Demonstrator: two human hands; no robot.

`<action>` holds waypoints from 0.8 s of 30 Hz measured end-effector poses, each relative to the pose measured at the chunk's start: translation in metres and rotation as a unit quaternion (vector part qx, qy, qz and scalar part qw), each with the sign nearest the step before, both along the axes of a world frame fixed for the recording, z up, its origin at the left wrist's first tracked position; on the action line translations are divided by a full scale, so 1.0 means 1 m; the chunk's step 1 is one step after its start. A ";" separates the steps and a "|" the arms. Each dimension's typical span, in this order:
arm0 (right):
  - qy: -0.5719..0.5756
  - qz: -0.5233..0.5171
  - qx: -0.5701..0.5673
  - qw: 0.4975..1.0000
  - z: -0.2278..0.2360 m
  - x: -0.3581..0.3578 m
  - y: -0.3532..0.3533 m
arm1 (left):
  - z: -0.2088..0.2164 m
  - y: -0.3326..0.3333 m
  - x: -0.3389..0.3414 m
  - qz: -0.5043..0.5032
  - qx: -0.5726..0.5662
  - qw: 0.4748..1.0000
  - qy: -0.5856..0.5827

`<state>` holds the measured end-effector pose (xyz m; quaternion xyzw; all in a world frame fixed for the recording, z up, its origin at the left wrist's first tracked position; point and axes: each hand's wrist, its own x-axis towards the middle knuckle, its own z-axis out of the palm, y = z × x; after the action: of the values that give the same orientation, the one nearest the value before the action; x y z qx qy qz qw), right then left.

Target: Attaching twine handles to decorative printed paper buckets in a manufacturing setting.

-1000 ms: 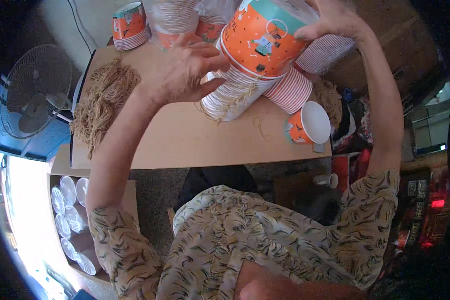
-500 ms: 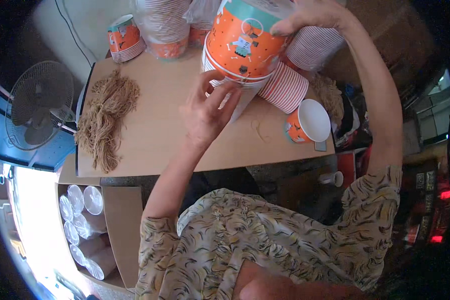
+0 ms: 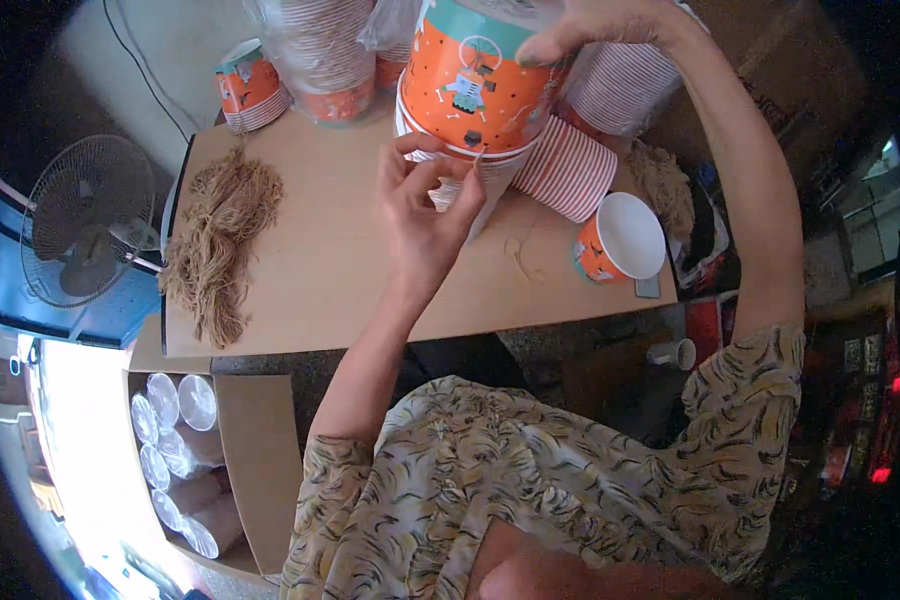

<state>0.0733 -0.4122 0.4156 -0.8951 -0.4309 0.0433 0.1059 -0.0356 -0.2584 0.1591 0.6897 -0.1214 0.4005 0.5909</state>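
An orange paper tub (image 3: 470, 90) with a teal band and cartoon print sits upside down on top of a tall stack of tubs, its white rim lowest. My right hand (image 3: 610, 25) grips its upper end, thumb on the teal band, other fingers mostly out of sight. Close to the rim, my left hand (image 3: 425, 195) pinches thumb and finger together on what looks like a thin tan twine end (image 3: 479, 156). Its other fingers curl beside the rim. Clear plastic shows on the tub's top.
A twine bundle (image 3: 225, 240) lies at the table's left. One orange tub (image 3: 625, 240) rests on its side at right, near a leaning striped stack (image 3: 568, 170). Bagged stacks (image 3: 320, 50) stand behind. A fan (image 3: 90, 220) and an open carton (image 3: 260, 450) are at left.
My left thumb and finger have closed into a tighter pinch at the tub's rim. My right hand keeps its grip on the tub; the whole view has shifted slightly.
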 end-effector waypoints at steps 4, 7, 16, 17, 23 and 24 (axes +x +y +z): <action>0.018 0.007 -0.001 1.000 -0.003 0.003 -0.001 | 0.015 0.021 -0.014 -0.049 0.065 0.993 0.084; 0.026 0.009 -0.009 1.000 -0.007 0.005 -0.001 | 0.013 0.039 -0.014 -0.066 0.145 0.984 0.073; 0.024 0.016 -0.015 0.999 -0.002 0.001 0.004 | 0.029 0.079 0.006 -0.017 0.392 0.919 -0.049; 0.032 0.020 -0.014 0.999 -0.002 0.000 0.004 | 0.031 0.081 0.010 -0.019 0.423 0.904 -0.059; 0.030 0.050 0.000 0.998 -0.002 0.000 0.002 | 0.024 0.070 0.012 -0.079 0.403 0.908 -0.086; 0.029 0.050 0.000 0.998 -0.001 -0.001 0.001 | 0.023 0.067 0.012 -0.088 0.389 0.912 -0.095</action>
<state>0.0725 -0.4110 0.4145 -0.8707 -0.4720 0.0749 0.1159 -0.0232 -0.1913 0.1819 0.8103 -0.3833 0.3315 0.2944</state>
